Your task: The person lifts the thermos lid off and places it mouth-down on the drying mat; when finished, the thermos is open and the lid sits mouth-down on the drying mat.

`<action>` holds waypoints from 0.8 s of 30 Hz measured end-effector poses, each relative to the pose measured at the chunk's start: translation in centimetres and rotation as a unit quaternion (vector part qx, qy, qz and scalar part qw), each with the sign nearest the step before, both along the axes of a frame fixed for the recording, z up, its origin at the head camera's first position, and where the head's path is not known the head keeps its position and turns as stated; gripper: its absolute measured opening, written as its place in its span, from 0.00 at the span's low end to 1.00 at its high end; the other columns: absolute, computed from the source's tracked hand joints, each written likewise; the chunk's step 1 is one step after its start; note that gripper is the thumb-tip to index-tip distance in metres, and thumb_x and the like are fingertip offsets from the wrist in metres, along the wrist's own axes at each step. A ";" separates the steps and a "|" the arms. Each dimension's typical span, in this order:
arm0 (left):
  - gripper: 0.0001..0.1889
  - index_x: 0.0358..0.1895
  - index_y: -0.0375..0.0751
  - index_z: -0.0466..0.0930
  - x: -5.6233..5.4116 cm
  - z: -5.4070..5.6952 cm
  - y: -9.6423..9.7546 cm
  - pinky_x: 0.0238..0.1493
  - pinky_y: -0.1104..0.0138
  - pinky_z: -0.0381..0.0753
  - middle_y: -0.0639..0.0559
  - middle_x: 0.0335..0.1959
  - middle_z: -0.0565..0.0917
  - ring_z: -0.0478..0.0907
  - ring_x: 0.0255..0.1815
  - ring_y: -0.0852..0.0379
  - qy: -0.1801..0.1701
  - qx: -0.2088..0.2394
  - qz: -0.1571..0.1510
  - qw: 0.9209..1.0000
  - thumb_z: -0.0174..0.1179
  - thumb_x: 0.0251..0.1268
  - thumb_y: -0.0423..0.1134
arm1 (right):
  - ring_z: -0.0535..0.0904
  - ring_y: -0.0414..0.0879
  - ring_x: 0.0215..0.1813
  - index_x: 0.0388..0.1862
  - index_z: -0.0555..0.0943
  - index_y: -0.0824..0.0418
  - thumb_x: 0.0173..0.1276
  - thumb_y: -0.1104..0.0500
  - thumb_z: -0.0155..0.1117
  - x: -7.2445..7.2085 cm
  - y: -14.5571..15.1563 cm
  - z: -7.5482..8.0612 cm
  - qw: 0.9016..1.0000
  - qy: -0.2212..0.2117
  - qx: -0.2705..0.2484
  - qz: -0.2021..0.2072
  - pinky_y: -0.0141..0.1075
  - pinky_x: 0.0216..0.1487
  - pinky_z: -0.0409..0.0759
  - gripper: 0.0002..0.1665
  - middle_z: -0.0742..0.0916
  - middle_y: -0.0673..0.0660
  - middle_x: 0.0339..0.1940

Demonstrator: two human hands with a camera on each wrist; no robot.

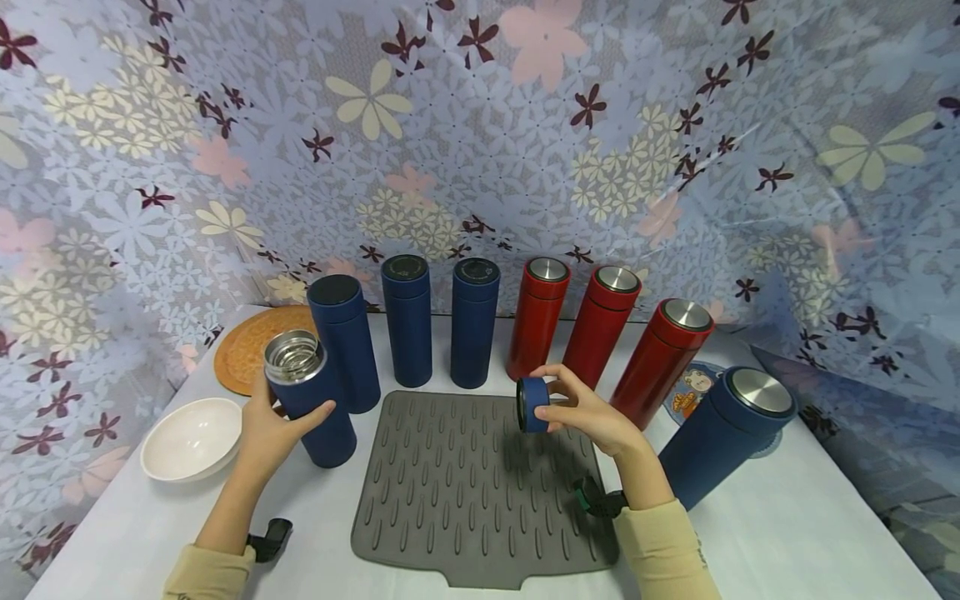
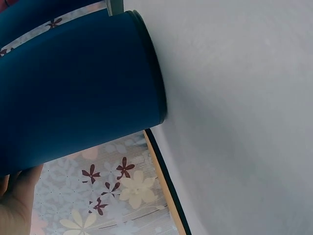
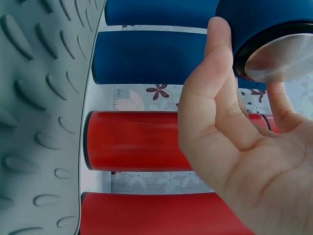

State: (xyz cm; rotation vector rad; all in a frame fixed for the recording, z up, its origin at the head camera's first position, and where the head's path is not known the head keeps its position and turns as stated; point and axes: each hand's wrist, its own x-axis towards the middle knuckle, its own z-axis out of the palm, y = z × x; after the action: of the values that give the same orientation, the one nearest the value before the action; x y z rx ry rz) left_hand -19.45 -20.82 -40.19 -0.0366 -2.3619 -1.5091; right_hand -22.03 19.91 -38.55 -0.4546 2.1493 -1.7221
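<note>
My left hand [image 1: 266, 429] holds a wide blue thermos [image 1: 330, 425] by its side, thumb across the front. Its lid is off, baring a steel mouth. In the left wrist view, the base of this thermos [image 2: 83, 88] meets the white surface; only part of the left hand [image 2: 19, 205] shows at the edge. Over the grey mat, my right hand [image 1: 588, 412] pinches a blue lid [image 1: 535, 405] between thumb and fingers, turned on its side. The right wrist view shows the right hand [image 3: 220, 132] and the lid [image 3: 271, 24] with its steel disc.
Blue thermoses [image 1: 407, 333] and red thermoses [image 1: 540, 321] stand along the back. Another wide blue thermos [image 1: 720, 442] is at right, near a patterned plate [image 1: 686, 387]. A ridged grey mat [image 1: 480, 492] lies centrally. A white bowl [image 1: 191, 442] and round brown board [image 1: 255, 342] are left.
</note>
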 end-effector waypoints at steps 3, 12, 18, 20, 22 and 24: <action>0.48 0.70 0.37 0.48 0.0 0.1 0.0 0.55 0.39 0.66 0.33 0.64 0.64 0.62 0.63 0.32 -0.003 -0.002 0.003 1.000 0.70 0.47 0.36 | 0.74 0.53 0.46 0.62 0.60 0.59 0.61 0.56 0.61 0.0 0.0 0.0 1.000 0.001 -0.002 0.001 0.54 0.46 0.75 0.33 0.71 0.65 0.52; 0.48 0.70 0.38 0.47 -0.1 0.1 -0.1 0.56 0.39 0.65 0.33 0.64 0.63 0.61 0.64 0.32 -0.019 -0.010 0.006 1.000 0.69 0.48 0.38 | 0.73 0.53 0.47 0.62 0.61 0.59 0.61 0.56 0.61 0.0 0.0 0.0 1.000 -0.002 -0.002 -0.002 0.55 0.47 0.75 0.33 0.71 0.66 0.52; 0.49 0.71 0.39 0.47 0.0 0.1 -0.3 0.56 0.40 0.66 0.33 0.65 0.63 0.61 0.64 0.33 -0.029 -0.018 0.009 0.999 0.70 0.48 0.40 | 0.74 0.53 0.47 0.63 0.60 0.59 0.61 0.56 0.61 0.0 0.0 0.0 1.000 -0.005 -0.004 0.000 0.54 0.47 0.75 0.33 0.71 0.66 0.52; 0.49 0.71 0.39 0.47 0.0 0.1 -0.3 0.56 0.40 0.66 0.33 0.65 0.63 0.61 0.64 0.33 -0.029 -0.018 0.009 0.999 0.70 0.48 0.40 | 0.73 0.53 0.47 0.63 0.60 0.59 0.61 0.56 0.61 0.0 0.0 0.1 1.000 -0.005 -0.005 0.000 0.55 0.47 0.74 0.33 0.71 0.66 0.52; 0.49 0.71 0.39 0.47 0.0 0.1 -0.3 0.56 0.40 0.66 0.33 0.65 0.63 0.62 0.64 0.33 -0.029 -0.017 0.009 0.999 0.70 0.48 0.40 | 0.73 0.53 0.47 0.63 0.60 0.59 0.61 0.56 0.61 0.0 0.0 0.1 1.000 -0.005 -0.004 -0.001 0.55 0.47 0.74 0.33 0.70 0.66 0.53; 0.49 0.71 0.39 0.46 0.0 0.1 -0.2 0.56 0.41 0.67 0.33 0.65 0.63 0.62 0.64 0.33 -0.028 -0.015 0.008 0.999 0.70 0.48 0.40 | 0.73 0.53 0.48 0.63 0.61 0.59 0.61 0.56 0.61 0.0 0.0 0.1 1.000 -0.003 -0.003 -0.002 0.55 0.48 0.74 0.33 0.70 0.66 0.54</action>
State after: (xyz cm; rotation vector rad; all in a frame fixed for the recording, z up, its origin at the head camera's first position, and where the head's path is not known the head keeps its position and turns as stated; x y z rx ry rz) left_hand -19.45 -21.05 -40.13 0.0175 -2.4235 -1.4861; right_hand -21.98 19.88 -38.45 -0.4463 2.1424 -1.7298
